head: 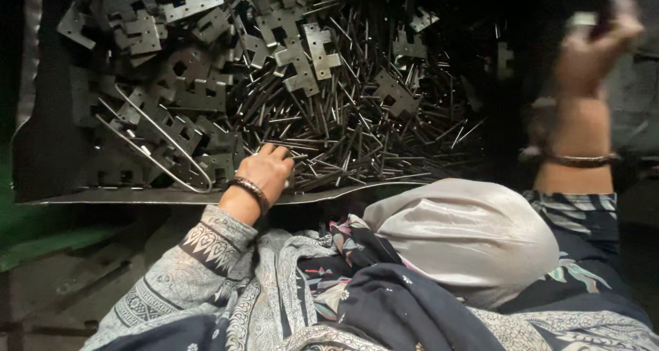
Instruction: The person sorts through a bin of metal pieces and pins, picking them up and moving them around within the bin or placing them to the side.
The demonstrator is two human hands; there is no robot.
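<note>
Fingers (273, 152) of the left hand (264, 172) curl down into the pins (357, 128), knuckles up, closed loosely on the heap; whether they pinch a single pin I cannot tell. At the far left, flat grey brackets (171, 83) with square holes lie piled in the dark tray (137, 196), and a bent wire (154, 148) loops across them. The left hand rests just over the tray's front lip, a dark bracelet (250, 190) at its wrist and a patterned grey sleeve (206, 244) below. The thin pins fan out across the tray's middle, with a few more brackets scattered on top. Below the tray, patterned cloth (384, 303) and a pale rounded bundle (467, 234) fill the foreground. Far to the right, the right hand (594, 49) is raised high and blurred, a bangle (580, 160) on the wrist. Something small and pale (583, 20) shows at its fingertips, but the blur hides whether the fingers are shut on it.
</note>
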